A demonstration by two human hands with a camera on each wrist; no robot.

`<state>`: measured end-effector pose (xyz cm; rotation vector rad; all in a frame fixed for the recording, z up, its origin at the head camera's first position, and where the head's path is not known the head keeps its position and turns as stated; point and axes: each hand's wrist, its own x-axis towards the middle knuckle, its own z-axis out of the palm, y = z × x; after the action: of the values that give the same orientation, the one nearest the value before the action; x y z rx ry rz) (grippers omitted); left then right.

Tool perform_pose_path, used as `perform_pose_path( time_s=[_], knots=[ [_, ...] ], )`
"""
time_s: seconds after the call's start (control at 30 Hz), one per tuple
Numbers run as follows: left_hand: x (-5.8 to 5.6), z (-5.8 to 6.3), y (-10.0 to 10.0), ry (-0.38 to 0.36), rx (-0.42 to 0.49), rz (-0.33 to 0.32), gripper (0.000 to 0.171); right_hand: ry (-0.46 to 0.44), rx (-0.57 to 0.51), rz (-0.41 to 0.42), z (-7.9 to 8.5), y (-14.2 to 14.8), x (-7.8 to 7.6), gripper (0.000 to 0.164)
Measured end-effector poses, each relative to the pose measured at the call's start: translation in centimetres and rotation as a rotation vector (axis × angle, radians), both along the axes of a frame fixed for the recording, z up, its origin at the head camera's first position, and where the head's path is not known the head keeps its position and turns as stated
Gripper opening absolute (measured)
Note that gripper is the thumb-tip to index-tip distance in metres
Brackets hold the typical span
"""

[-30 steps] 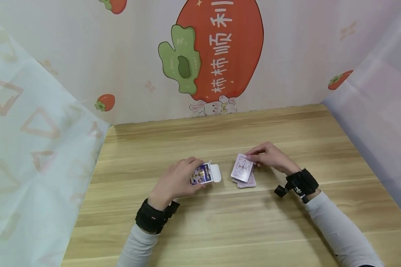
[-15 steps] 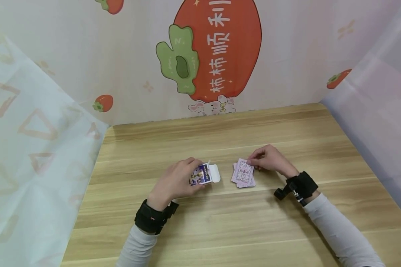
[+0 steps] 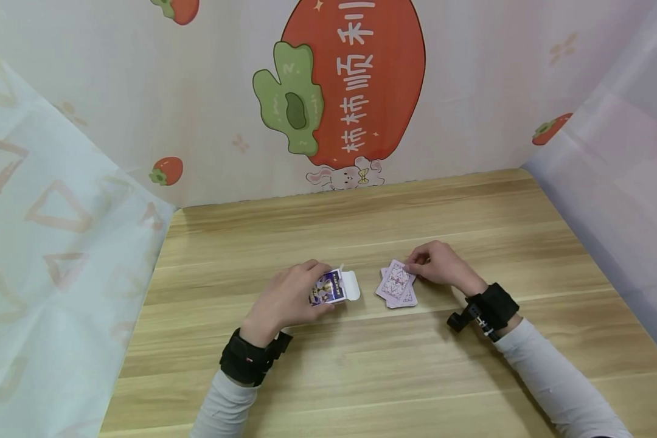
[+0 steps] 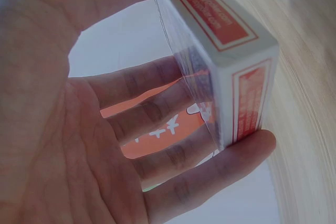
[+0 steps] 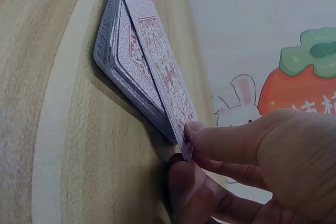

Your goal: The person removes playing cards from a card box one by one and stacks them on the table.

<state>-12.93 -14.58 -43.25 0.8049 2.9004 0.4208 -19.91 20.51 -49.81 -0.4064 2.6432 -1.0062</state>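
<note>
My left hand (image 3: 286,298) grips a small playing-card box (image 3: 327,288) by its edges, thumb on one side and fingers on the other. The box's white end flap (image 3: 351,285) hangs open toward the right. In the left wrist view, the white and red end of the card box (image 4: 226,35) faces the camera. To the right, my right hand (image 3: 440,263) pinches one corner of a patterned playing card (image 3: 396,278). That card lies slantwise over a stack of cards (image 3: 407,300) on the table. In the right wrist view, the pinched corner is raised off the stack (image 5: 107,51).
A wood-grain table (image 3: 317,377) lies under both hands. Behind it stands a pale backdrop (image 3: 213,109) printed with a large persimmon. White cloth (image 3: 49,261) hangs along the left, and another pale cloth panel (image 3: 608,201) borders the right.
The pinched card has come down a little and turned askew over the stack, my right hand moving slightly with it. My left hand keeps its grip on the card box.
</note>
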Motion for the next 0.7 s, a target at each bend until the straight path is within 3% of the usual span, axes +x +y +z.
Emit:
perform_pose_path(
  time_s=[0.23, 0.53, 0.7],
  knots=[
    [0.0, 0.1, -0.1, 0.0, 0.005, -0.001, 0.068, -0.06, -0.019, 0.002, 0.1, -0.2, 0.1, 0.011],
    [0.1, 0.2, -0.2, -0.005, 0.01, 0.005, 0.068, -0.187, -0.15, -0.005, 0.6, -0.1, -0.2, 0.011],
    [0.1, 0.3, -0.1, -0.012, 0.007, 0.004, 0.068, -0.162, -0.119, 0.059, 0.8, -0.3, -0.9, 0.013]
  ],
)
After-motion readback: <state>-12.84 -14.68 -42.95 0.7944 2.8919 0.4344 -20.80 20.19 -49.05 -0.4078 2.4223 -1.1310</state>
